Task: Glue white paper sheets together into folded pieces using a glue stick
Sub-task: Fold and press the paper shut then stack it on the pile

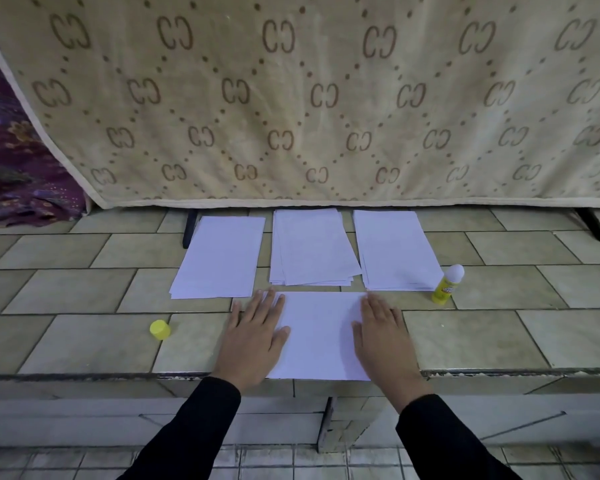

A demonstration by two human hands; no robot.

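Observation:
A white paper sheet point(319, 336) lies at the front edge of the tiled ledge. My left hand point(255, 336) presses flat on its left edge, fingers straight. My right hand point(383, 337) presses flat on its right edge. Behind it lie three white paper piles: a left pile point(220, 258), a middle pile point(310, 247) and a right pile point(395, 251). An uncapped yellow glue stick point(447, 285) stands upright just right of the right pile. Its yellow cap point(160, 329) lies on the tiles to the left of my left hand.
The tiled ledge point(84, 341) drops off at its front edge to a lower tiled floor. A beige patterned cloth point(309, 98) hangs behind the piles, with black legs point(189, 228) under it. A purple fabric point(11, 168) lies at far left.

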